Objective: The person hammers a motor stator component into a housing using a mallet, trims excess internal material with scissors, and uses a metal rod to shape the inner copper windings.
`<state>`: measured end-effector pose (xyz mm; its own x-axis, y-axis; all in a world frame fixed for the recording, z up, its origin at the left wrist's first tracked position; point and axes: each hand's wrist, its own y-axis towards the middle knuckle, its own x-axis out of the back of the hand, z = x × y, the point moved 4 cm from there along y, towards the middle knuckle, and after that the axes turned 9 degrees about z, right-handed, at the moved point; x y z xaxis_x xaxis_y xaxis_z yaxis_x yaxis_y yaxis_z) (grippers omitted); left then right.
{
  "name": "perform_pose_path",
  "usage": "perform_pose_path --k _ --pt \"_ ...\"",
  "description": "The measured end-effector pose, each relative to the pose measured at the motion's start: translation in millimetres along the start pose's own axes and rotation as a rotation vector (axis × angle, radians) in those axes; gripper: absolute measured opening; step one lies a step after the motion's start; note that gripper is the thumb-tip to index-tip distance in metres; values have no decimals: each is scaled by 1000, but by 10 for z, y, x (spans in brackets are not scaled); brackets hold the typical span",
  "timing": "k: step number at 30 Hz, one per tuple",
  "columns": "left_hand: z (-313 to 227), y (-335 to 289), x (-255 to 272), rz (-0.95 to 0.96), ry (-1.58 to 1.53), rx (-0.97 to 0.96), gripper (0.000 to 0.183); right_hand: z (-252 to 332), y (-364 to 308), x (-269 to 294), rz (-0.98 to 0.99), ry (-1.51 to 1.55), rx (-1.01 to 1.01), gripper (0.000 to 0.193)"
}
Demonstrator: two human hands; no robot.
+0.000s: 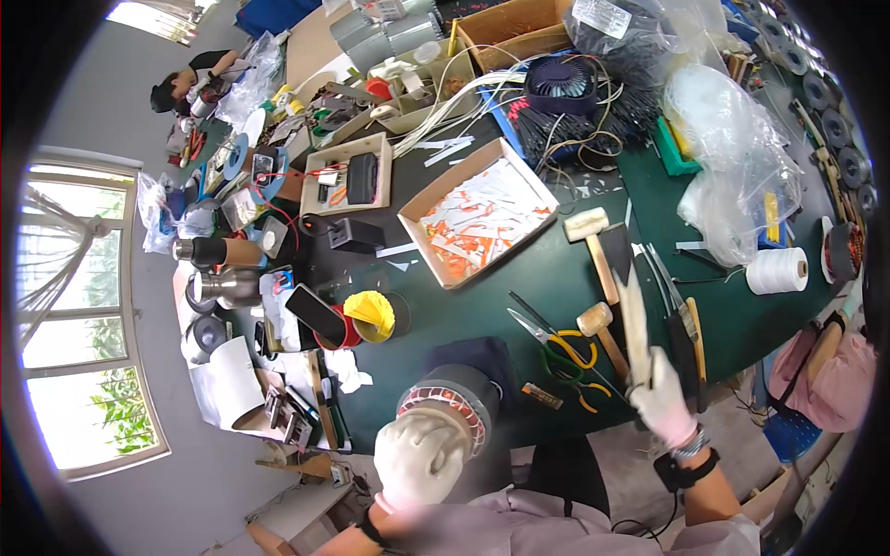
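Observation:
A grey cylindrical motor stator, with red-and-white windings around its open end, stands at the table's near edge. My left hand, in a white glove, is curled over that end and grips it. Further right, my right hand, also gloved, has its fingers closed around the lower end of a pale flat stick, slightly blurred. The stick points away from me, beside two wooden mallets. To its right lie long tweezers and a dark-bladed tool. Scissors with yellow-and-green handles lie between my hands.
A cardboard box of white and orange scraps stands mid-table. Left of it are a red cup, a phone and yellow material. A white thread spool and plastic bags stand right. Other people are at far left and right.

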<state>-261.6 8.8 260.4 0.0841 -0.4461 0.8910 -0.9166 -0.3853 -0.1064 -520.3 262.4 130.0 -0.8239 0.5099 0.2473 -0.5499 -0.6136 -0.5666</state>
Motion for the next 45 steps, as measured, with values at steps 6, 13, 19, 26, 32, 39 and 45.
perform_pose_path --k 6,13,19,26,32,39,45 --pt "66 88 26 53 -27 -121 29 505 -66 -1209 682 -460 102 36" --pt "212 120 41 203 -36 -270 27 1119 499 -692 355 -65 18 41" --pt "300 216 24 343 -8 -438 27 888 470 -1037 684 -640 210 34" --pt "232 283 95 110 -64 -114 23 954 301 -1347 698 -564 256 32" --pt "255 374 85 257 -43 -274 29 1038 570 -1103 359 -399 486 30" --pt "205 500 90 250 -70 -147 29 1025 687 -804 596 -390 175 45" --pt "145 474 8 212 -25 -241 21 899 442 -1266 709 -448 226 37"
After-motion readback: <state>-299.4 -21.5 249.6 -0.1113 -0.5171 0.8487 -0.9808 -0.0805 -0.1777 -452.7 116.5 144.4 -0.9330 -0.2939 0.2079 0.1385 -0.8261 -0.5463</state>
